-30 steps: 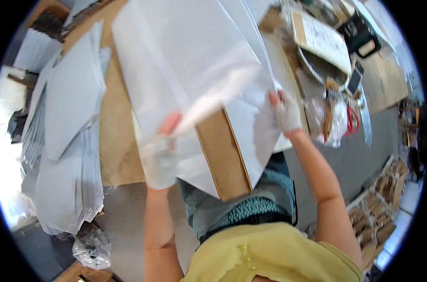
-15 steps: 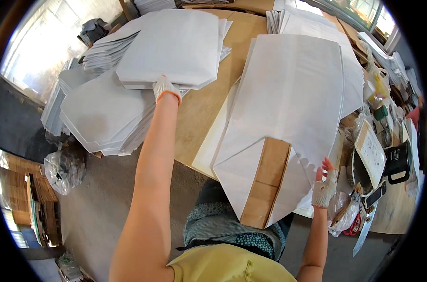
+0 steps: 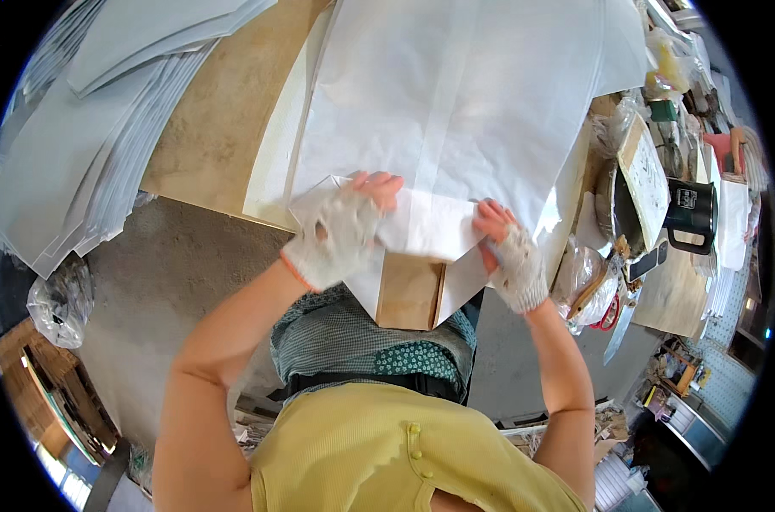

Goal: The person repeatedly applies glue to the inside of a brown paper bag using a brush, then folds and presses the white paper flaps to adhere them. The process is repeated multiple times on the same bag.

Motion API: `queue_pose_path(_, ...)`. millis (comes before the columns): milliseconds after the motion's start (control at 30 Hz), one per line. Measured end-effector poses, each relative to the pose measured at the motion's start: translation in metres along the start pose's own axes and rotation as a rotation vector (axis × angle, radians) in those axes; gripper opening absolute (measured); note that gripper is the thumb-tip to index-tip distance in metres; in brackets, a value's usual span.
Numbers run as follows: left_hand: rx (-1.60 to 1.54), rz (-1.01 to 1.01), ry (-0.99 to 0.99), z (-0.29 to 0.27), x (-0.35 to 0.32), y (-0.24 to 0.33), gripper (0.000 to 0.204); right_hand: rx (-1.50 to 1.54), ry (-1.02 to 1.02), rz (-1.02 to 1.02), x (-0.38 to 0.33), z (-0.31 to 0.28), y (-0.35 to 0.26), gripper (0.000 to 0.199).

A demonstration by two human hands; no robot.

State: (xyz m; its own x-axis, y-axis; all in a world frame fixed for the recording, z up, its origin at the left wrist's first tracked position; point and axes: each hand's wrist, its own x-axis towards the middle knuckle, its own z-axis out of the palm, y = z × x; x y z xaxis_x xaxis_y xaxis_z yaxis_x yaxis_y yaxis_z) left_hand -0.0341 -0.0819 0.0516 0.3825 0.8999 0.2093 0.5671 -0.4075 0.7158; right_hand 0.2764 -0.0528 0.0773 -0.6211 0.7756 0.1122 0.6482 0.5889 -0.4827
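Observation:
A large white paper bag (image 3: 455, 102) lies on top of a stack of the same, its diamond-shaped near end reaching over the table edge. Across that end runs a folded white flap (image 3: 430, 224), and below it shows a brown paper strip (image 3: 407, 290). My left hand (image 3: 340, 226), in a fingerless knitted glove, has its fingers bent over the flap's left part; its thumb is hidden. At the flap's right edge, my right hand (image 3: 515, 256), gloved the same way, pinches the paper between thumb and fingers.
Stacked white paper sheets (image 3: 106, 162) overhang the table (image 3: 208, 119) on the left. To the right stand a pan (image 3: 624, 200) with a board on it and a black mug (image 3: 691, 209), beside a phone (image 3: 647, 261) and red-handled scissors (image 3: 607, 314). A clear plastic bag (image 3: 60, 300) hangs at left.
My left hand has come from the left stack to the bag's near end. My right hand has moved left onto the flap, which is now folded across. The view has shifted.

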Motion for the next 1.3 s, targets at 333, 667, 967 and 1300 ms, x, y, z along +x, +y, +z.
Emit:
queue_pose_path(333,0.291,0.037,-0.224,0.012,0.002,0.012,0.092,0.097,-0.106,-0.012,0.027,0.035,-0.035,0.089)
queue_pose_path(667,0.205,-0.124,0.146,-0.003,0.002,-0.017,0.071,0.265,0.507,0.581,0.003,0.003,0.006,0.014)
queue_pose_path(967,0.024,-0.299,0.334,0.025,0.052,-0.001,0.054,0.369,0.272,0.326,0.046,0.020,-0.038,0.018)
queue_pose_path(1300,-0.171,-0.605,0.020,-0.028,0.070,0.004,0.027,0.380,0.222,0.305,0.075,0.067,-0.073,0.024)
